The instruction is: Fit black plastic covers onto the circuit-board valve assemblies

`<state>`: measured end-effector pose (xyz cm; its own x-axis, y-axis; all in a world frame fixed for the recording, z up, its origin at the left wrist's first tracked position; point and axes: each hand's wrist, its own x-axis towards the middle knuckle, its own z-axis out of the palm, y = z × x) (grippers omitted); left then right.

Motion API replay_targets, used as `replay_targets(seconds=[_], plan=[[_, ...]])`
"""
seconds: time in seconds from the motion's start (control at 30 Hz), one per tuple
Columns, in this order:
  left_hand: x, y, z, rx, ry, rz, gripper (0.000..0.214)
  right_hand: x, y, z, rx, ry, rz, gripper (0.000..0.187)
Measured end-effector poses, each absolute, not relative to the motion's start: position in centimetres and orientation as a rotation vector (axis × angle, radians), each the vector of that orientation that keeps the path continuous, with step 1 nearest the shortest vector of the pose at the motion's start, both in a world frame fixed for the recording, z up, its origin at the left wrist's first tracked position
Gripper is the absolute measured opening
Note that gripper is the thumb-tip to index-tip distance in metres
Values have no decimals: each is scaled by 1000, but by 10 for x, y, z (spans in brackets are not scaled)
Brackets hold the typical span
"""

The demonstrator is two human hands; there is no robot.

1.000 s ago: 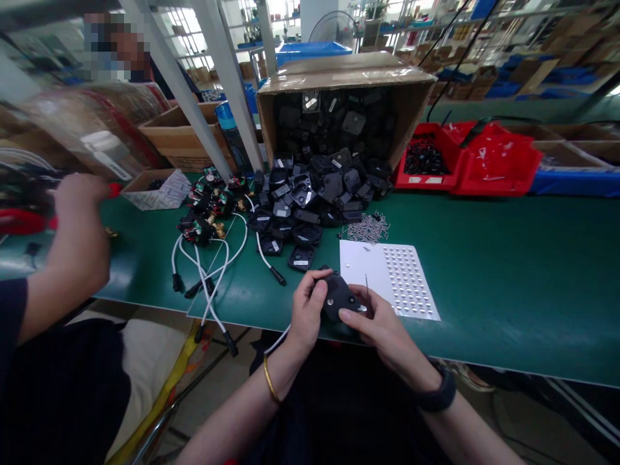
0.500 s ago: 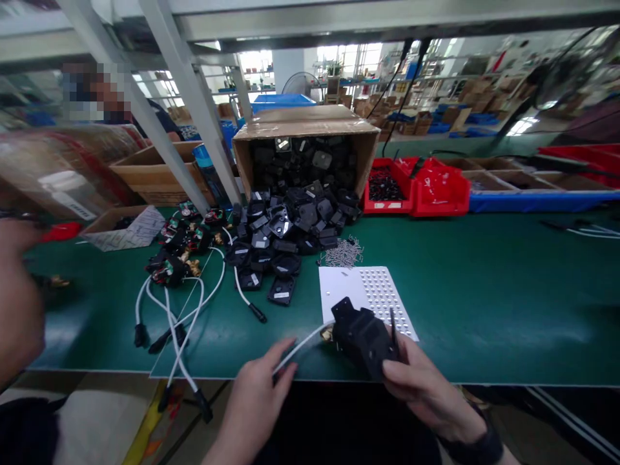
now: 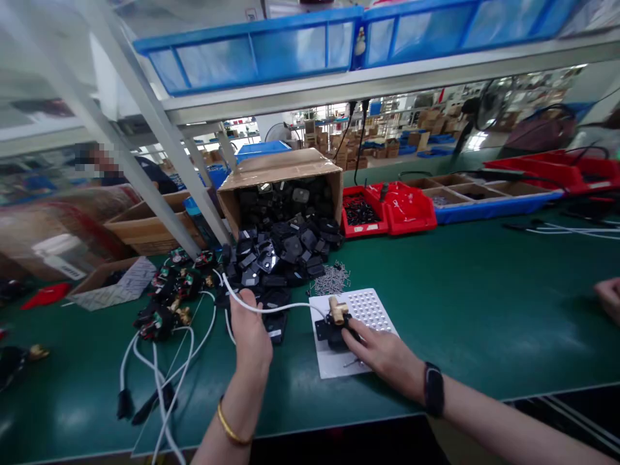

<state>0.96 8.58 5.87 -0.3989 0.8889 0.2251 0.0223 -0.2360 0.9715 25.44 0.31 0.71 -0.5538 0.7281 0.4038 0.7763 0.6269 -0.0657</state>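
My right hand (image 3: pixel 375 349) rests on a black part with a brass fitting (image 3: pixel 335 318), pressing it down on a white perforated sheet (image 3: pixel 364 307) on the green bench. A white cable (image 3: pixel 271 307) runs from that part to my left hand (image 3: pixel 249 332), whose fingers are closed around it just above the bench. A thin pin (image 3: pixel 352 363) lies under my right hand on the sheet.
A tipped cardboard box (image 3: pixel 278 184) spills black housings (image 3: pixel 276 255) behind the sheet. A heap of small metal pins (image 3: pixel 330 279) lies beside them. Wired valve assemblies (image 3: pixel 169 300) sit left, red bins (image 3: pixel 387 210) behind right. Another person's hand (image 3: pixel 609 296) shows at far right.
The view tilted up. My right hand moved the black part from near the bench edge onto the white sheet, and my left hand slid further along the white cable, stretching it left.
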Motion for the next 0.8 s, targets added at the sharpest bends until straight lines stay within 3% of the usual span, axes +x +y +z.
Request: replay_targets(seconds=[0.1,0.3,0.47,0.63,0.8], plan=[[23,89,48,1282,1278,1562,44,266,-10,9,-1209,-2422,-13,51],[60,116,33,1964,1040,894,13,299,63,24,-1696,-1827,303,19],[90,141,21,2210,996,588,21,297,130,18,-1764,-1966,436,9],[98,153,11,2193,1057,473,9,286,138,10,-1831,-1967,509,7],[93,150,0,1950,1186,686,9,285,114,18,-1742,-1798,628,5]])
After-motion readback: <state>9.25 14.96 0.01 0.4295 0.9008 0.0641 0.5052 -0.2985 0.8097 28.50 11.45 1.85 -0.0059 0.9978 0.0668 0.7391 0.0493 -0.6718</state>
